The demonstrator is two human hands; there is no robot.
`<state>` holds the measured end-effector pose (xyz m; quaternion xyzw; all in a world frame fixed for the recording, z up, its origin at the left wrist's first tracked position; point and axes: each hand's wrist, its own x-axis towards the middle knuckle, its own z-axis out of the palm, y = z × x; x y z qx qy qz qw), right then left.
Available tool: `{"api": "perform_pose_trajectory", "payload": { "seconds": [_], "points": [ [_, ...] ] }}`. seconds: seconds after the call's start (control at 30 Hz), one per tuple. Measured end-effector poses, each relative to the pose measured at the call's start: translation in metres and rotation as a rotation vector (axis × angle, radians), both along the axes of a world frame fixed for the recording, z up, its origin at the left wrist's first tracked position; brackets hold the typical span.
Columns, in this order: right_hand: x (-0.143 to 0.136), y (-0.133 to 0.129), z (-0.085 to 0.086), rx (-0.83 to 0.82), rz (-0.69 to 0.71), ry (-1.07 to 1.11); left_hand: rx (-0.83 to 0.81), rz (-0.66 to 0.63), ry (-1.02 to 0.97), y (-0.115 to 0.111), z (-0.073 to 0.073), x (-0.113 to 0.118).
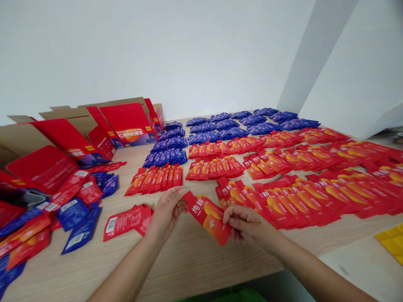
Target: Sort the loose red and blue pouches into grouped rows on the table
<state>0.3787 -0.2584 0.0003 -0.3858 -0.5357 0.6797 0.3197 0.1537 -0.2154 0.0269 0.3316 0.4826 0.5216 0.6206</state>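
Red packet (206,209): lower print partly covered by right hand (244,221); its back out of sight. Left hand (168,209) at upper corner; grip there unclear. Both forearms (127,266) cut by bottom of picture. Blue packets (233,133) toward tabletop's (176,268) back edge: print too small to read. Fanned red packets (302,199) overlap, faces mostly hidden; rows run off right. Tabletop's left end: open boxes (47,167), loose packets (74,214) cut off; grey item (34,197) blurred, kind unclear. Below front edge, green item (239,295) mostly out of picture. Yellow item (392,243) cut at right.
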Motion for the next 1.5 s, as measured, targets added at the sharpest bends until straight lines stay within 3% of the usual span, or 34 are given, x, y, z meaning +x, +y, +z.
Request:
{"api": "perform_pose_trajectory", "payload": {
  "seconds": [0.1, 0.2, 0.27, 0.33, 0.47, 0.57, 0.7, 0.83, 0.97, 1.17, 1.23, 1.33, 1.43, 1.5],
  "points": [
    [-0.006, -0.008, 0.001, 0.146, -0.003, -0.245, 0.11, -0.015, 0.123, 0.006, -0.007, -0.013],
    [-0.015, -0.014, 0.012, 0.542, 0.052, -0.763, 0.223, -0.103, 0.424, 0.005, -0.02, -0.018],
    [-0.022, -0.016, 0.019, 0.789, 0.039, -1.002, 0.365, -0.211, 0.672, -0.001, -0.029, -0.013],
    [-0.031, -0.016, 0.019, 0.985, 0.011, -1.106, 0.55, -0.37, 0.929, -0.006, -0.036, -0.004],
    [-0.045, -0.019, -0.007, 1.264, -0.039, -1.18, 0.803, -0.768, 1.354, -0.008, -0.042, 0.013],
    [-0.051, -0.025, -0.035, 1.402, -0.138, -1.203, 0.877, -0.914, 1.515, -0.001, -0.044, 0.012],
    [-0.056, -0.029, -0.053, 1.419, -0.157, -1.273, 0.925, -0.911, 1.578, 0.003, -0.046, 0.007],
    [-0.056, -0.027, -0.053, 1.397, -0.153, -1.277, 0.859, -0.83, 1.626, -0.001, -0.049, 0.008],
    [-0.049, -0.023, -0.04, 1.317, -0.07, -1.242, 0.784, -0.634, 1.672, -0.005, -0.048, -0.002],
    [-0.048, -0.013, -0.007, 1.109, 0.034, -1.343, 0.733, -0.269, 1.827, -0.022, -0.037, -0.057],
    [-0.049, -0.009, -0.001, 1.05, 0.034, -1.397, 0.706, -0.27, 1.853, -0.034, -0.041, -0.072],
    [-0.05, -0.007, 0.001, 1.022, 0.037, -1.384, 0.719, -0.385, 1.799, -0.055, -0.053, -0.079],
    [-0.05, -0.008, 0.001, 1.025, 0.037, -1.316, 0.692, -0.454, 1.698, -0.068, -0.059, -0.065],
    [-0.052, -0.008, 0.002, 1.023, 0.046, -1.288, 0.63, -0.54, 1.598, -0.068, -0.052, -0.049]
  ]
}}
